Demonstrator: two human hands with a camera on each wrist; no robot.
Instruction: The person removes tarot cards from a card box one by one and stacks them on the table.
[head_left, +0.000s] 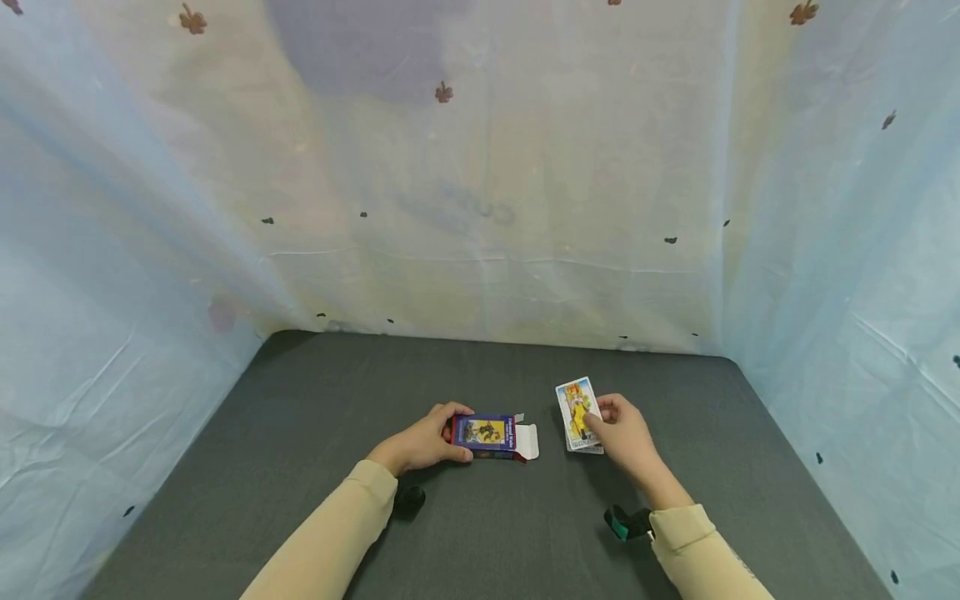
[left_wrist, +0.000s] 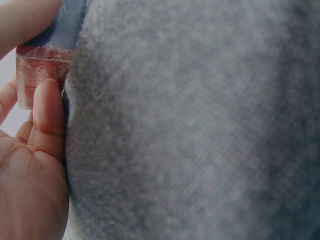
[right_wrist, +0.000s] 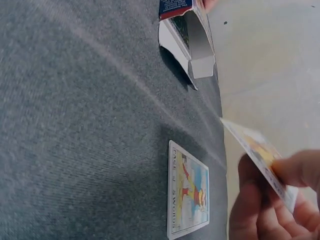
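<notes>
My left hand [head_left: 423, 439] grips a purple card box [head_left: 482, 430] by its left end, thumb on the near side and fingers on the far side. In the left wrist view, the box's red end [left_wrist: 42, 75] has a clear, wrinkled film on it. The box's white flap [head_left: 527, 442] hangs open toward the right. My right hand [head_left: 628, 435] pinches a picture card [head_left: 576, 407] with a yellow-clad figure, tilted above the table. Below it, a card [right_wrist: 190, 192] marked "Page of Swords" lies face up, mostly covered by the held card in the head view.
The dark grey table [head_left: 337, 375] has rounded far corners. Pale translucent sheeting [head_left: 487, 250] with small dark and brown motifs rises behind the table and along both sides. A black and green wrist strap [head_left: 628, 523] is on the right arm.
</notes>
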